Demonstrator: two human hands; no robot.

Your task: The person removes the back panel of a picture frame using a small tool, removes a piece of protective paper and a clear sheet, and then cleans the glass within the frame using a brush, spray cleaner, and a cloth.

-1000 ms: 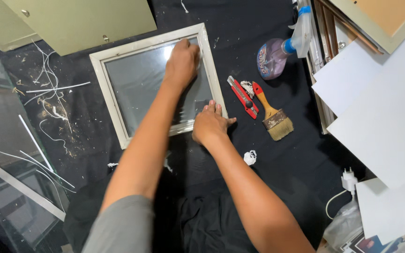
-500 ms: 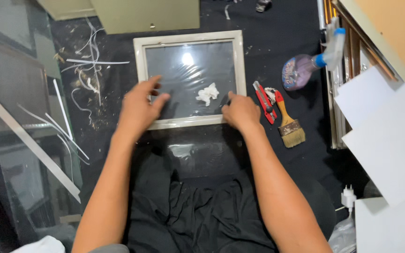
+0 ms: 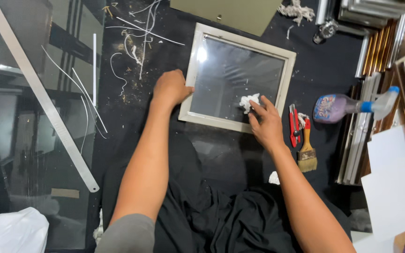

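pale glazed picture frame (image 3: 284,70) lies flat on the black-covered desk (image 3: 324,65), tilted a bit. left hand (image 3: 170,89) curled on the frame's left edge, holding it down. right hand (image 3: 267,122) pinches a white crumpled tissue (image 3: 248,101) against the glass near the bottom rail. just right of that hand: red utility knife (image 3: 294,125), paintbrush (image 3: 307,152), then a spray bottle (image 3: 348,106) on its side. long steel ruler (image 3: 43,98) far left on a glass sheet.

only labelled thing here is the spray bottle (image 3: 341,107) lying on its side out at 3 o'clock on the black cloth, clear-ish body, busy purple, pink and blue label (image 3: 326,109), blue and white trigger head.
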